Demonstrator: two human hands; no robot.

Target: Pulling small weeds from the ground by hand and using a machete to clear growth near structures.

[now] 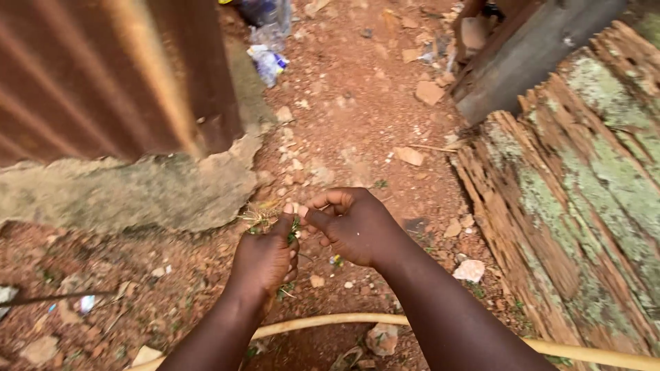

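Observation:
My left hand (265,257) is closed around a small bunch of grass and weeds (262,218), whose dry roots and green blades stick out above the fist. My right hand (354,225) is curled right beside it, fingertips touching the top of the bunch near my left thumb. Both hands hover over red, stony soil (344,117).
A rusty corrugated metal sheet (103,75) on a rough concrete footing (137,192) stands at the left. Rotting, mossy wooden planks (577,192) lie at the right. A pale curved stick (330,320) runs under my arms. Plastic litter (268,62) and loose stones lie farther away.

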